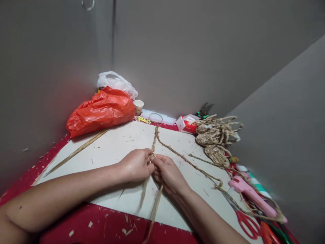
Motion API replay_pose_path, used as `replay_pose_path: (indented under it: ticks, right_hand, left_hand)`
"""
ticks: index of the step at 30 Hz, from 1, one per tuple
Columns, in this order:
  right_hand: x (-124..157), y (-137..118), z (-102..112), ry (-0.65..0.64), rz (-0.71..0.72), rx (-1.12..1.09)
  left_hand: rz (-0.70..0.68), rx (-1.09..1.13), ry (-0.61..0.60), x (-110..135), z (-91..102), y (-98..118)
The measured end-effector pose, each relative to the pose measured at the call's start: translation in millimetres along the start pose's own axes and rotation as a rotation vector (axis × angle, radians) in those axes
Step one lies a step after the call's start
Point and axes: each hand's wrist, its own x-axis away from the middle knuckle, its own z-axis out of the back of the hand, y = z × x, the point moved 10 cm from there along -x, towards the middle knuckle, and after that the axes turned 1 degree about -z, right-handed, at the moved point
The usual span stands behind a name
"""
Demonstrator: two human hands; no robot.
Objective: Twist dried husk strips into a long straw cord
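Observation:
My left hand (137, 165) and my right hand (166, 171) meet over the white board, fingers pinched together on a braided straw cord (155, 140). From the hands the braid runs away from me to a knotted end. Loose flat strands (155, 206) hang out below the hands toward the table's front edge. A thin twisted straw rope (181, 157) leaves the braid's far end and trails right across the board. My fingers hide the exact spot where the strands cross.
A red plastic bag (101, 110) and a paper cup (138, 106) stand at the back left. Straw strips (76, 152) lie on the white board (122, 137). Along the right are woven straw pieces (209, 135), a pink glue gun (254, 196) and red-handled scissors (247, 225). Grey walls (177, 61) enclose the table.

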Motion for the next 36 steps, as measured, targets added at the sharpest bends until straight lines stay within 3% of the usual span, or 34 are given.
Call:
replay_pose_path:
  ticks: [4, 9, 14, 17, 23, 26, 32, 36]
  right_hand:
    - [0, 2, -4, -0.084, -0.051, -0.051]
    - [0, 1, -7, -0.168, -0.088, -0.008]
    - [-1, 3, -1, -0.233, -0.132, 0.155]
    - [-3, -2, 5, -0.222, -0.061, 0.353]
    - [-1, -30, -1, -0.162, 0.273, 0.809]
    - [4, -34, -5, -0.158, 0.313, 0.941]
    - [11, -37, 6, -0.109, 0.225, 1.26]
    - [15, -38, 8, -0.049, 0.213, 1.333]
  left_hand:
    - [0.053, 0.097, 0.126, -12, 23.1, -14]
    - [0.14, 0.418, -0.182, -16, -22.9, -28]
    - [0.028, 0.348, -0.197, -17, -18.0, -19]
    - [0.056, 0.403, -0.271, -18, -20.8, -20]
    - [0.262, 0.655, -0.341, -10, -36.2, -29]
    - [0.299, 0.669, -0.314, -10, -38.8, -33]
    - [0.258, 0.53, -0.21, -16, -36.7, -43]
    - [0.222, 0.48, -0.195, -15, -37.3, -40]
